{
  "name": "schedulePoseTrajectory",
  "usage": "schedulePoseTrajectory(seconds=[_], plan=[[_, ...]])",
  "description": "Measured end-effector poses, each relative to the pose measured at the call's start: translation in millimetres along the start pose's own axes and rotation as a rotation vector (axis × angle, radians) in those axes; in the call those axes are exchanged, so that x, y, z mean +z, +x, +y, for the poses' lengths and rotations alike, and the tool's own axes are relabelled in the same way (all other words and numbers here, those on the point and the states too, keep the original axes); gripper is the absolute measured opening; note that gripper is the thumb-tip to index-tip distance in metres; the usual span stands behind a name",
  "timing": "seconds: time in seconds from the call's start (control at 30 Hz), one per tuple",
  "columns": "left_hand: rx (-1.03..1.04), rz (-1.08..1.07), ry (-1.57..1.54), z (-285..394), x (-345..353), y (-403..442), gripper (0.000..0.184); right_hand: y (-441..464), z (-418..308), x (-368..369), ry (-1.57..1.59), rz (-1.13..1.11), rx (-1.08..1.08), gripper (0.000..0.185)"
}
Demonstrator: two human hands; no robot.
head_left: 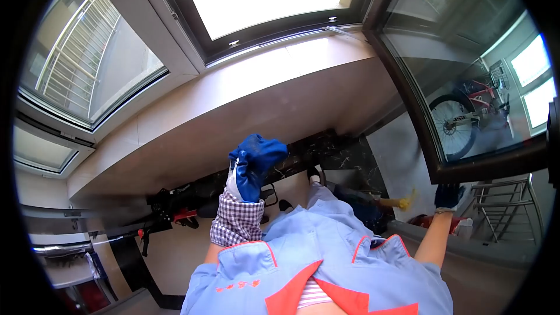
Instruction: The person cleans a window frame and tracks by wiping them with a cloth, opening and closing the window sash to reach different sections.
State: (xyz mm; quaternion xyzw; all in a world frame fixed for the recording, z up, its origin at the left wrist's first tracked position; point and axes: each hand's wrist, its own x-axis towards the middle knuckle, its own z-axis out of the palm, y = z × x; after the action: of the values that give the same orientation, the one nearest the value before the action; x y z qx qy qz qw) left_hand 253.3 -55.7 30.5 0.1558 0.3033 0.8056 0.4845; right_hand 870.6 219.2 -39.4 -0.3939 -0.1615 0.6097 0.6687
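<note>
Glare whites out the window; the wall beneath it is dim, and fisheye distortion bows its sill.

A pale sill curves across the view, with a brownish wall dropping beneath it. Past the sill's left end, behind a pane, stands a white-barred railing. Below the sill, at the wall's foot, runs a dark, white-veined marble skirting. Below the sill's left part, a black object with a red part sits by pale flooring, its outline too dark to read. Right of the sill appears a bicycle, reflected or seen through; below right are a blurred yellow thing and a tubular metal rack.
</note>
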Motion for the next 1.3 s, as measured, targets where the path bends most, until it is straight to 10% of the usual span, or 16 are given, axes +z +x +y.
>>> schedulePoseTrajectory(seconds=[0.13, 0.4, 0.7, 1.3], plan=[[0.032, -0.157, 0.081, 7.7, 0.8, -11.0, 0.053, -28.7, 6.5, 94.1, -0.14, -0.336, -0.311, 0.053], [0.042, -0.071, 0.096, 11.9, -1.3, -45.4, 0.057, -63.7, 23.8, 148.0, -0.223, 0.125, -0.265, 0.054], [0.081, 0.059, -0.007, 0.2, -19.4, -61.0, 0.047, -139.2, 68.6, 154.4, -0.399, 0.053, -0.305, 0.05], [0.181, 0.018, -0.014, 9.1, -24.0, -69.9, 0.048, -248.9, 224.9, 249.5, -0.741, -1.048, -0.198, 0.037]])
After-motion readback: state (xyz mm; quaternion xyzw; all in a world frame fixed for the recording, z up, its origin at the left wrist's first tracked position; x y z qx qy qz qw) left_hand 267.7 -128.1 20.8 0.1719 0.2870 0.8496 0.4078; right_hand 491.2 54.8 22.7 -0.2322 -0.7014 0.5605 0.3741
